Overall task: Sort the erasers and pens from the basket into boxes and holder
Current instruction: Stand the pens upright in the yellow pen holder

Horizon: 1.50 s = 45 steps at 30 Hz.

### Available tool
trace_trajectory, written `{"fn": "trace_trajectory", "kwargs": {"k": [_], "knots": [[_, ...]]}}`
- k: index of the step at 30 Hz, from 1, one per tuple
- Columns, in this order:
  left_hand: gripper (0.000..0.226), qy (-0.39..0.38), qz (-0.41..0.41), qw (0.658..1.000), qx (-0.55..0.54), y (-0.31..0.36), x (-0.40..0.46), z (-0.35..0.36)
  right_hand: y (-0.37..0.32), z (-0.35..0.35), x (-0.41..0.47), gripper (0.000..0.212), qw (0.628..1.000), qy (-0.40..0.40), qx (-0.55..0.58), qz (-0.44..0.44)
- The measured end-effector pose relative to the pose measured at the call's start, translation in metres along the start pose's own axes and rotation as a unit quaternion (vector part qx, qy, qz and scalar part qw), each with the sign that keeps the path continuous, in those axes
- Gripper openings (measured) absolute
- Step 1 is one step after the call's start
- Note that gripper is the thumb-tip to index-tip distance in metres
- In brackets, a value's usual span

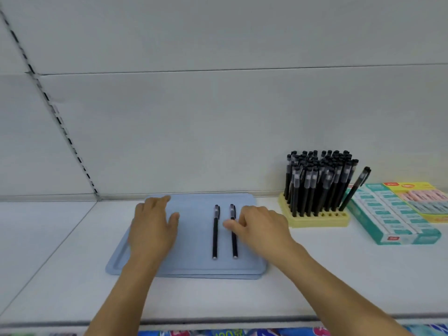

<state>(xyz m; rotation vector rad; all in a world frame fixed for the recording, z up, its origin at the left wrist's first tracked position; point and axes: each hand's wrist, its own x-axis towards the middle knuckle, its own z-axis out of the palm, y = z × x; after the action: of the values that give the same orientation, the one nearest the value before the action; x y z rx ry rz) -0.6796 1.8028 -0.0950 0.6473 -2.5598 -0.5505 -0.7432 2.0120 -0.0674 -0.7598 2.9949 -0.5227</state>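
White shelving backed by pale grey panels carries a shallow blue tray, where a person's right hand curls its fingers and thumb onto the right-hand black pen while the left hand lies flat, fingers relaxed, on the tray's left side. Just beside the gripped pen, a second black pen lies parallel on the tray. Further right stand a yellow holder crowded with upright black pens, then a green box of erasers and, behind it, a yellow box of erasers.
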Motion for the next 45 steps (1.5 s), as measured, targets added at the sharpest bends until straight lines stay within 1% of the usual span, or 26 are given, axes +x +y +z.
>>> {"fn": "trace_trajectory", "kwargs": {"k": [2,4,5,7,9,11,13,16,19,22,24,26,29,33,36,41,43,45], "knots": [[0.04,-0.022,-0.083,0.994,0.07,-0.021,0.008,-0.012,-0.011,0.008,0.011,0.05,0.999,-0.028,-0.031,0.01],[0.034,-0.076,-0.121,0.983,0.111,-0.03,0.011,-0.019,-0.017,0.012,0.02,0.045,0.998,-0.04,-0.052,0.023],[0.03,-0.098,-0.128,0.981,0.108,-0.03,0.011,-0.022,-0.019,0.013,0.023,0.043,0.997,-0.043,-0.055,0.03],[0.02,-0.124,-0.14,0.98,0.064,-0.026,0.011,-0.025,-0.019,0.014,0.027,0.039,0.997,-0.057,-0.039,0.044],[0.026,-0.152,-0.148,0.977,0.015,-0.019,0.012,-0.026,-0.015,0.015,0.03,0.036,0.996,-0.07,-0.005,0.056],[0.033,-0.177,-0.156,0.971,-0.047,-0.013,0.012,-0.024,-0.01,0.013,0.027,0.035,0.995,-0.066,0.046,0.052],[0.028,-0.188,-0.159,0.96,-0.135,-0.004,0.006,-0.017,-0.001,0.008,0.017,0.032,0.992,-0.037,0.112,0.035],[0.016,-0.176,-0.124,0.948,-0.236,0.017,-0.006,-0.002,0.027,-0.01,-0.006,0.022,0.981,0.037,0.186,0.028],[0.025,-0.154,-0.102,0.92,-0.346,0.05,-0.017,0.007,0.071,-0.033,-0.026,0.023,0.961,0.13,0.238,0.053],[0.018,-0.128,-0.08,0.896,-0.418,0.084,-0.021,0.012,0.12,-0.057,-0.034,0.022,0.941,0.235,0.222,0.099],[0.014,-0.118,-0.062,0.887,-0.442,0.105,-0.023,0.014,0.145,-0.066,-0.032,0.022,0.937,0.274,0.187,0.114],[0.013,-0.114,-0.041,0.875,-0.469,0.123,-0.026,0.017,0.16,-0.068,-0.027,0.022,0.94,0.277,0.16,0.121],[0.014,-0.123,-0.015,0.866,-0.484,0.139,-0.032,0.022,0.168,-0.062,-0.018,0.022,0.949,0.253,0.142,0.127],[0.014,-0.136,-0.006,0.868,-0.478,0.145,-0.035,0.028,0.169,-0.056,-0.009,0.02,0.962,0.214,0.125,0.116],[0.015,-0.135,-0.005,0.87,-0.474,0.145,-0.034,0.028,0.168,-0.05,-0.006,0.019,0.975,0.167,0.081,0.122],[0.016,-0.138,0.014,0.867,-0.479,0.156,-0.037,0.027,0.161,-0.055,-0.007,0.019,0.977,0.143,0.069,0.142],[0.017,-0.147,0.027,0.866,-0.476,0.163,-0.038,0.027,0.156,-0.06,-0.016,0.025,0.97,0.164,0.077,0.161],[0.016,-0.155,0.043,0.867,-0.472,0.171,-0.037,0.029,0.146,-0.067,-0.028,0.027,0.956,0.224,0.143,0.123]]}}
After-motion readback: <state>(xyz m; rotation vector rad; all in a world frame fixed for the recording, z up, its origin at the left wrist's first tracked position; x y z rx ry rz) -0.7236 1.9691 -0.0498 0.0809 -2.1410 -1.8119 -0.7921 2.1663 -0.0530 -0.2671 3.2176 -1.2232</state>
